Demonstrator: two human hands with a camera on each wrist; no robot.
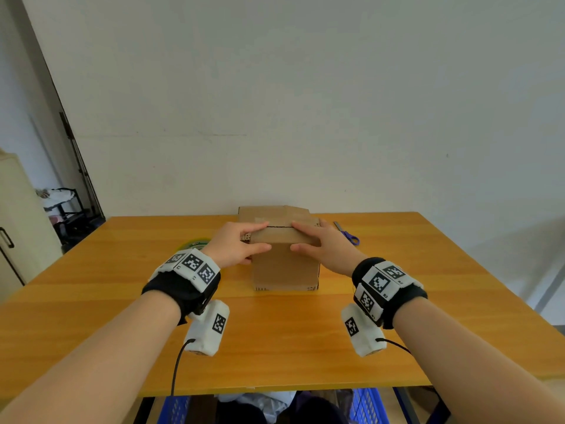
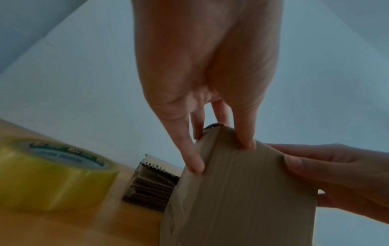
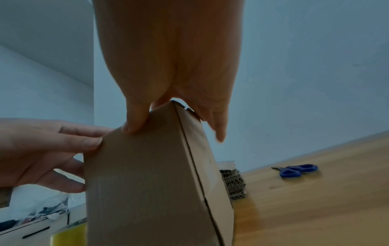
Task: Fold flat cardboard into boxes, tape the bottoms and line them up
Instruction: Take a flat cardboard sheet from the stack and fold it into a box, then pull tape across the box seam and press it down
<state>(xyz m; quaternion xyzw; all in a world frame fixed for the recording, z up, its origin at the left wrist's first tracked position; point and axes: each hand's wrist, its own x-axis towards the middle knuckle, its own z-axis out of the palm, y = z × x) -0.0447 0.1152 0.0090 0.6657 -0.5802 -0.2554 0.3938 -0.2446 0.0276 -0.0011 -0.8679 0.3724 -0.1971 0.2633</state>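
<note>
A brown cardboard box (image 1: 286, 267) stands upright in the middle of the wooden table (image 1: 122, 316). Both hands rest on its upper front edge. My left hand (image 1: 263, 236) lays straight fingers over the folded top flaps, thumb against the front wall. My right hand (image 1: 298, 237) mirrors it from the right. In the left wrist view the left fingertips (image 2: 196, 164) press the box (image 2: 242, 199) at its top edge. In the right wrist view the right thumb (image 3: 132, 128) presses the box (image 3: 147, 183). A yellow tape roll (image 1: 195, 242) lies left of the box.
A stack of flat cardboard (image 2: 151, 183) lies just behind the box, near the wall. Blue-handled scissors (image 1: 348, 235) lie to the right of the box. Blue crates (image 1: 367, 405) sit under the table's near edge. A cream cabinet (image 1: 18, 224) stands at the far left.
</note>
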